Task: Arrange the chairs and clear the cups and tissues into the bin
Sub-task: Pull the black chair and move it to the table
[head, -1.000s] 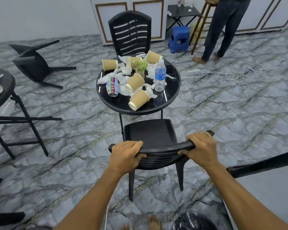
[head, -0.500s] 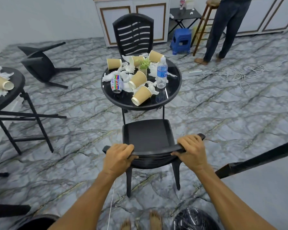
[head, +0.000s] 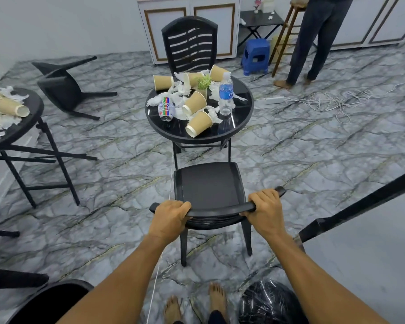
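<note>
- Left hand (head: 168,217): lower centre of the frame, fingers curled over the left end of the backrest rail, thumb underneath. It holds the rail firmly, probably to steer.
- Right hand (head: 264,208): wrapped round the right end of the same rail. With a hand at each end, the person can push or lift without the chair twisting.
- Black plastic chair (head: 208,183): upright on all visible legs, centre frame. The seat faces the table and its front edge is just short of the table legs, so it looks nearly tucked in.
- Round table (head: 173,129): directly above the chair in frame, dark glossy top.
- Paper cups (head: 199,123): several lie tipped on their sides across the tabletop, none yet cleared.
- Tissues (head: 181,90): crumpled white scraps among the cups.
- Water bottle (head: 226,94) stands upright on the right side of the tabletop; a drink can (head: 166,108) lies on the left side.
- Second chair (head: 189,43): upright behind the table, upper centre, apparently already in place.
- Overturned chair (head: 63,90): upper left, on its side, well apart from both tables and not yet righted.
- Side table (head: 34,115): left edge, with more cups and tissues on it.
- Lined bin (head: 267,305): bottom right beside the person's feet, black bag inside, close at hand for the clearing.
</note>
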Tool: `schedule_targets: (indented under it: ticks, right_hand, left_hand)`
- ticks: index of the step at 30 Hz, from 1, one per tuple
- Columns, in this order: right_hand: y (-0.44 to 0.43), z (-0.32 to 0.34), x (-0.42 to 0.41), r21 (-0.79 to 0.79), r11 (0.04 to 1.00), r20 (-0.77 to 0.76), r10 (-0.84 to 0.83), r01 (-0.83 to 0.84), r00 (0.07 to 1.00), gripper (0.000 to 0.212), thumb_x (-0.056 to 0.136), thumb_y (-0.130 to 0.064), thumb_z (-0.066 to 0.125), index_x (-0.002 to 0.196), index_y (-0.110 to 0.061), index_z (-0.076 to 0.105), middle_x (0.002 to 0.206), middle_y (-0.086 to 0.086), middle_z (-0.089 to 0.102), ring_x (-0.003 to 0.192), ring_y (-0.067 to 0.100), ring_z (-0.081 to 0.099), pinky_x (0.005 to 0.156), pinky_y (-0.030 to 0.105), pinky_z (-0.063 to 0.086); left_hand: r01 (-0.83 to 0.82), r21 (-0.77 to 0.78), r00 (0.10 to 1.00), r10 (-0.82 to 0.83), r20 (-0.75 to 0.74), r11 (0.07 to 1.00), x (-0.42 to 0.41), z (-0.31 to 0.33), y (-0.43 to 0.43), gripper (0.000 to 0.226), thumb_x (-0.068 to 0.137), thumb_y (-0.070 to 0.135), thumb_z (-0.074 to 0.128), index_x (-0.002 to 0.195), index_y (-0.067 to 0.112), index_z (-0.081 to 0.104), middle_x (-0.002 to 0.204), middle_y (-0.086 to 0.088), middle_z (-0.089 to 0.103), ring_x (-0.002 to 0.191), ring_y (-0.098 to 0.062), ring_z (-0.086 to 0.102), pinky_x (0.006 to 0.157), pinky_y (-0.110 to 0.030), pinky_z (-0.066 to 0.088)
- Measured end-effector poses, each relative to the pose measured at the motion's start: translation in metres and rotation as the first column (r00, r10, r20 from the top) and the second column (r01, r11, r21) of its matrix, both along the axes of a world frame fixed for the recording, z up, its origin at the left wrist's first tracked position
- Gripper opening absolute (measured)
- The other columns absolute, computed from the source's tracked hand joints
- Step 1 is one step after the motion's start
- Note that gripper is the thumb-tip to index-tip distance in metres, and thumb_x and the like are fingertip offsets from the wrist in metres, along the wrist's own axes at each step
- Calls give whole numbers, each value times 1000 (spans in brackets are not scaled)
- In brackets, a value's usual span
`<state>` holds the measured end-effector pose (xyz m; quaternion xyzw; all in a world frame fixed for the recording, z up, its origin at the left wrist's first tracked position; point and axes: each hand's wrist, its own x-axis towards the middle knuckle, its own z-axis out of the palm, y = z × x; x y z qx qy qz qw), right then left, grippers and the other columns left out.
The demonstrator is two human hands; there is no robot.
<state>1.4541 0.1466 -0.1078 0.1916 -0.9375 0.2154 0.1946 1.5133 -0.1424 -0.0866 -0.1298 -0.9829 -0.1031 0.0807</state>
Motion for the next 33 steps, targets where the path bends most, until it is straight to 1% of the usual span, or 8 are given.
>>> schedule_targets:
  ticks: [10, 13, 16, 19, 22, 27, 30, 33]
  right_hand:
    - [-21, 4, 20, 2, 1000, 124, -25, 24, 992, 55, 38, -27, 98, 69, -13, 55, 67, -2, 55, 70, 24, 49, 75, 32, 32]
    - [-15, 6, 16, -4, 1000, 111, 18, -18, 994, 54, 42, -37, 98, 73, -14, 59, 69, -3, 57, 71, 22, 50, 75, 31, 29]
    - [-14, 14, 20, -64, 997, 141, 43, -35, 989, 61, 60, -73, 77, 78, -17, 61, 74, -8, 56, 75, 13, 47, 80, 31, 33]
    - [-9, 22, 25, -133, 988, 200, 106, -80, 974, 64, 75, -83, 50, 84, -21, 65, 79, -12, 56, 80, 9, 44, 87, 32, 33]
    - [-7, 28, 23, -166, 982, 274, 131, -88, 953, 66, 81, -83, 41, 88, -24, 69, 83, -15, 58, 85, 9, 47, 93, 32, 32]
    - [10, 35, 0, -160, 979, 348, 176, -127, 921, 65, 76, -87, 41, 82, -30, 70, 81, -16, 60, 87, 6, 47, 95, 37, 33]
    - [19, 40, -11, -156, 978, 409, 192, -139, 892, 58, 75, -84, 46, 79, -31, 68, 77, -15, 59, 84, 5, 48, 95, 36, 34]
    - [12, 34, -4, -179, 977, 358, 174, -116, 917, 42, 78, -81, 53, 74, -40, 61, 74, -15, 60, 81, 8, 53, 93, 38, 37]
  left_hand:
    - [-177, 9, 981, 176, 81, 984, 12, 6, -14, 24, 76, 20, 79, 80, 20, 55, 68, 5, 56, 69, -24, 57, 72, -35, 33]
    - [-209, 41, 971, 203, 123, 977, 16, 12, -8, 37, 76, 62, 70, 87, 29, 59, 78, 11, 57, 85, -15, 52, 91, -39, 30]
    - [-223, 120, 955, 192, 226, 968, 16, 24, -6, 64, 74, 91, 38, 98, 39, 65, 87, 16, 57, 95, -9, 47, 99, -42, 25]
    - [-235, 185, 944, 178, 278, 954, 13, 30, -5, 69, 81, 90, 23, 91, 40, 69, 80, 17, 63, 90, -3, 52, 97, -47, 28]
    - [-261, 226, 938, 191, 290, 938, 11, 33, -4, 70, 79, 91, 23, 88, 41, 71, 78, 20, 65, 88, -1, 53, 97, -47, 27]
    - [-256, 326, 937, 150, 316, 910, 14, 31, 10, 58, 74, 88, 43, 97, 41, 69, 81, 21, 65, 93, -5, 57, 104, -49, 22]
    - [-264, 319, 940, 168, 298, 910, 3, 32, 20, 59, 71, 90, 43, 94, 42, 69, 83, 21, 65, 96, -8, 57, 100, -49, 26]
    - [-275, 331, 932, 166, 321, 903, 4, 29, 13, 69, 67, 96, 40, 93, 40, 71, 86, 21, 66, 99, -7, 54, 96, -44, 25]
